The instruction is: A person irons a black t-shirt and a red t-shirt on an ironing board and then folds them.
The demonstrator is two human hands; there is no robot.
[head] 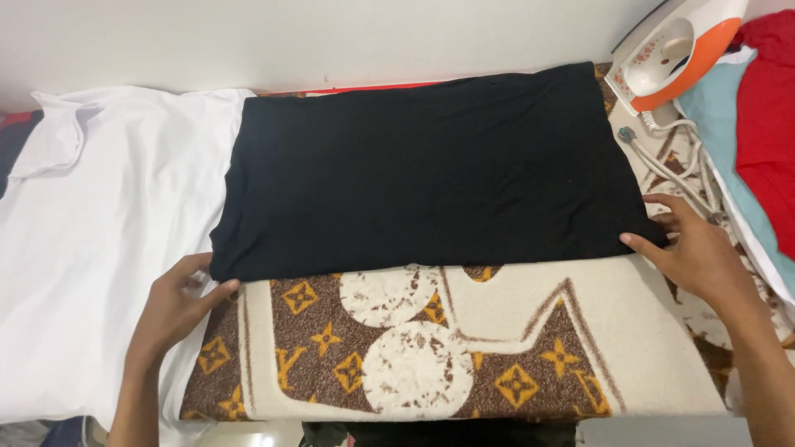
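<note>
Black folded cloth (431, 174) lying flat across the far half of a brown and cream patterned blanket (464, 348), which covers the surface. Cloth smooth, roughly rectangular, long side running left to right.

Left hand (178, 306) at the near left corner of the black cloth, thumb and fingers pinched on the corner edge, grip clamped on the fabric. Right hand (700, 248) at the near right corner, fingers spread, thumb tip touching the cloth edge; fingers apart, cannot tell whether any fabric is actually pinched. Both forearms coming in from the bottom edge of view.

White shirt (91, 240) spread out left of the black cloth, partly tucked under its left edge, collar toward the far left. White and orange iron (675, 54) standing on its heel at the far right corner, well apart from both hands. Grey-white cord (679, 157) looping from the iron down past the right hand. Pale blue cloth (720, 108) and red cloth (770, 99) stacked at the right edge, beside the iron. Plain white wall (331, 37) behind everything.
</note>
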